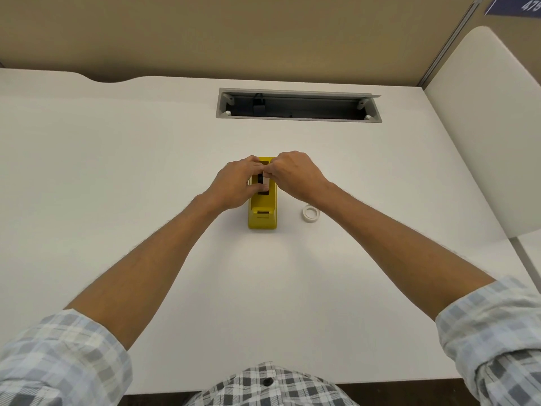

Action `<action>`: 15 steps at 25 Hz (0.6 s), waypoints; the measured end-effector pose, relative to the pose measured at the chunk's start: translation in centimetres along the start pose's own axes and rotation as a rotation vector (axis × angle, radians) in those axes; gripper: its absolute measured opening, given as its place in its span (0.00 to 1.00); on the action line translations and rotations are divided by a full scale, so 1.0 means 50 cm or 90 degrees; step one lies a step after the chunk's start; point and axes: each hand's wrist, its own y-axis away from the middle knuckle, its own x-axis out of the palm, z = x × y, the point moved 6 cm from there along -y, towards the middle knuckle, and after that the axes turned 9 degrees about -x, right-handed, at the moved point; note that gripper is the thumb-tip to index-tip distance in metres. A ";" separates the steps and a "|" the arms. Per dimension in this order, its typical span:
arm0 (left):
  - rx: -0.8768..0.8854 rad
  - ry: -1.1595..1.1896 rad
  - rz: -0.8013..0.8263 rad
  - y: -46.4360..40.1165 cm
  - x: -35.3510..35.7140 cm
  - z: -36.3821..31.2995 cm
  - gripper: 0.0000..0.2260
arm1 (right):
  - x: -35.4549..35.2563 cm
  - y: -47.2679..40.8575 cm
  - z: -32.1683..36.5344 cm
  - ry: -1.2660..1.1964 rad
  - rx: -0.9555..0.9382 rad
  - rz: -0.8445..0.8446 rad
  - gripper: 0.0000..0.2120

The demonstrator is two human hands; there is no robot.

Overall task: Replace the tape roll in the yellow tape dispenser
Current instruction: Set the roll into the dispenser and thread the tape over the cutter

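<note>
Though partly cut, "47" on blue sign (515, 5).

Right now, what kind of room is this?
Probably an office cubicle: a white desk with a cable slot, tan partition walls, and a yellow tape dispenser.

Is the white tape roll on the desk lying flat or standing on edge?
Flat. The white tape roll shows its full ring face and open centre, resting on the desk right of the yellow dispenser, apart from both hands.
</note>
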 end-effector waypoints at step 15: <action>0.005 -0.005 0.005 -0.004 -0.002 0.001 0.14 | -0.007 -0.012 -0.015 -0.135 0.010 0.018 0.12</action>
